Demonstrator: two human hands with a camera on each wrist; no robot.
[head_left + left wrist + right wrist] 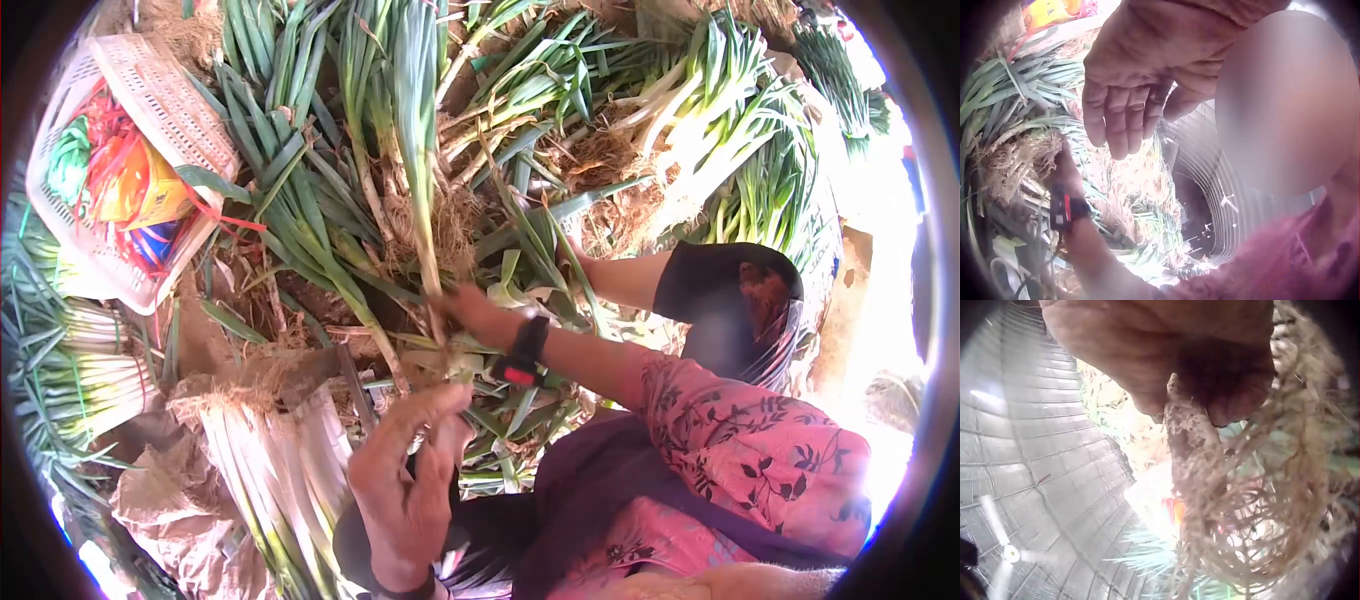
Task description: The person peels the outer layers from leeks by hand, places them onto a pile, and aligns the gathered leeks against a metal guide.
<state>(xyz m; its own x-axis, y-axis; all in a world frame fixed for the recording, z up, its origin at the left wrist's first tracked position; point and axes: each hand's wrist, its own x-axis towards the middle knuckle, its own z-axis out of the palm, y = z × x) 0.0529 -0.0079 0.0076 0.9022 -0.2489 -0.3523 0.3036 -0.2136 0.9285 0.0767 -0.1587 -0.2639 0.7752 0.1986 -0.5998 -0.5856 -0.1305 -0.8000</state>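
Note:
In the head view my right hand (475, 315), with a black band at the wrist, grips the lower stem of a long green onion (428, 255) whose leaves point away from me. The right wrist view shows a soil-flecked stem (1194, 444) under that hand, with tangled dry roots (1260, 531) around it. My left hand (415, 480) is raised nearer my body and holds nothing. Its fingers hang loosely extended in the left wrist view, above the piled greens. Several rooted green onions lie beyond the right hand.
A white plastic basket (185, 105) with colourful ties and bags stands at the far left. Tied bundles (95, 385) lie below it. Peeled white stalks (280, 465) rest beside brown paper (175, 510). More green onions (735, 110) lie at the right, near a dark-clothed limb (720, 310).

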